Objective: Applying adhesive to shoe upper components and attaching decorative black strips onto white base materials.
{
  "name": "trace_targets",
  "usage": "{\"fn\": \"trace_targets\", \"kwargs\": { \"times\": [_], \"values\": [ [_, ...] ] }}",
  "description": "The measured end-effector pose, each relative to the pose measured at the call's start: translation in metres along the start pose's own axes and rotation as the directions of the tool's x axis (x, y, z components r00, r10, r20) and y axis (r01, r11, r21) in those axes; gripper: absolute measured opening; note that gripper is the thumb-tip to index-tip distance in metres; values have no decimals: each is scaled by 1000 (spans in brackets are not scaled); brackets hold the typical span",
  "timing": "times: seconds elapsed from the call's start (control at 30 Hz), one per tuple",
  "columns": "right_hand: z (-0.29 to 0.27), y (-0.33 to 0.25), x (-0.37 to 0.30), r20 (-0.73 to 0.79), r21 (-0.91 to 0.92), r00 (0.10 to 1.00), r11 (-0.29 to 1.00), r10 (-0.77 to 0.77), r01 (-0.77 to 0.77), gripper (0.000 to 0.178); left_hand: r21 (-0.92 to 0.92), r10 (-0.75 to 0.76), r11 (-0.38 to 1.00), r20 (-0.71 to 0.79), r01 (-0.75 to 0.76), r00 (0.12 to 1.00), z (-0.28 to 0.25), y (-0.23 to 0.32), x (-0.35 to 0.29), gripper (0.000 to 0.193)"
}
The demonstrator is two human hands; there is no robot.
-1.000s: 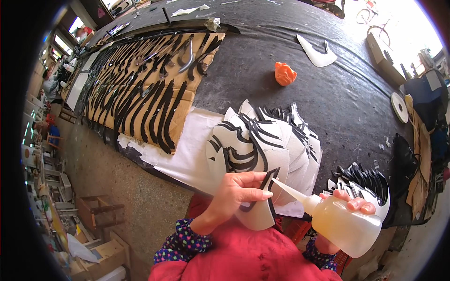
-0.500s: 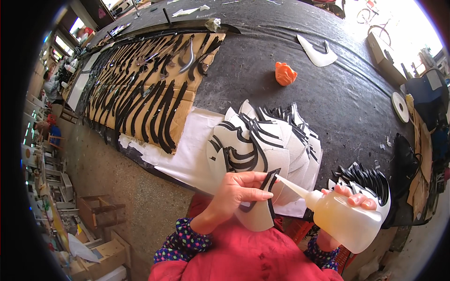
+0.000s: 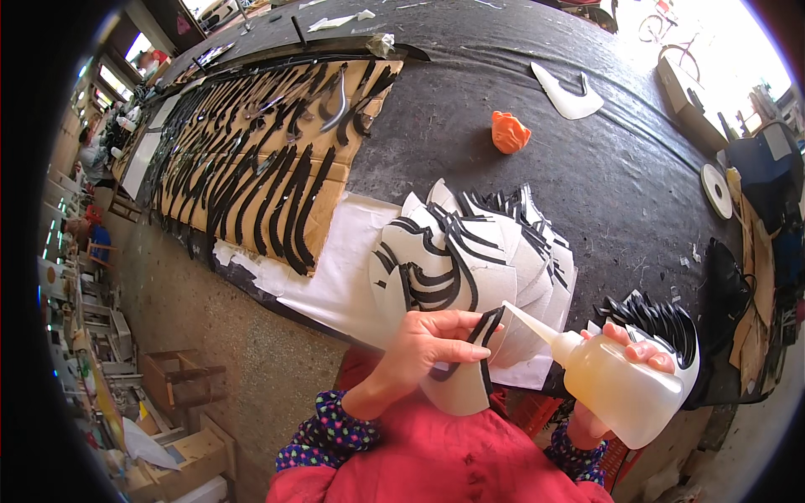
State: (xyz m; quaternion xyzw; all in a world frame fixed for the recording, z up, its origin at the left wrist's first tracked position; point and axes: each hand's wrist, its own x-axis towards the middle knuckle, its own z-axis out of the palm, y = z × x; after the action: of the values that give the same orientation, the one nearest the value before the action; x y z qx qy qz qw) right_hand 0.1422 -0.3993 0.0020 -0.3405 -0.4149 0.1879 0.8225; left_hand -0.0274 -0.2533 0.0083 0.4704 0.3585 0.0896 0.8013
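Between its thumb and fingers, my left hand [image 3: 419,348] pinches a curved white panel [image 3: 457,392] with a black strip [image 3: 485,339] along its edge. My right hand [image 3: 633,350] is wrapped round a translucent squeeze bottle [image 3: 620,390] with pale yellow liquid in it. The bottle is tilted, and the tip of its long nozzle [image 3: 527,321] is at the upper end of the black strip. Just beyond my hands lies a fanned pile of white panels [image 3: 528,289] with black strips on them.
On the left, cardboard [image 3: 340,172] carries rows of black curved strips. An orange crumpled lump [image 3: 510,132] and a single white cut piece [image 3: 570,96] lie on the dark table [image 3: 436,117]. A second stack of black-edged pieces [image 3: 650,327] sits at right, near a white roll [image 3: 715,191].
The bottle's nozzle has shifted slightly up and right to the strip's upper end. My left hand and the panel have barely moved.
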Motion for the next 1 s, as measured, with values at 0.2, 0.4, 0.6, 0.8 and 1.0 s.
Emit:
{"fn": "trace_targets", "kwargs": {
  "times": [0.2,0.4,0.6,0.8,1.0],
  "values": [
    [2,-10,0,4,117,1000,993,13,-13,46,13,7,1000,-13,-7,1000,3,2,-1,32],
    [3,-11,-5,133,115,988,989,75,-90,45,32,39,999,-35,-38,999,7,3,-2,30],
    [-3,1,-3,29,4,999,1000,13,-14,51,31,-1,1000,-30,2,1000,6,-1,-3,27],
    [-32,14,10,-262,-187,963,982,-67,18,78,7,83,997,-67,-82,994,-1,28,-3,29],
    [-85,46,32,-421,225,902,974,95,2,81,52,598,801,-130,-597,791,-25,148,41,41]
  ]
}}
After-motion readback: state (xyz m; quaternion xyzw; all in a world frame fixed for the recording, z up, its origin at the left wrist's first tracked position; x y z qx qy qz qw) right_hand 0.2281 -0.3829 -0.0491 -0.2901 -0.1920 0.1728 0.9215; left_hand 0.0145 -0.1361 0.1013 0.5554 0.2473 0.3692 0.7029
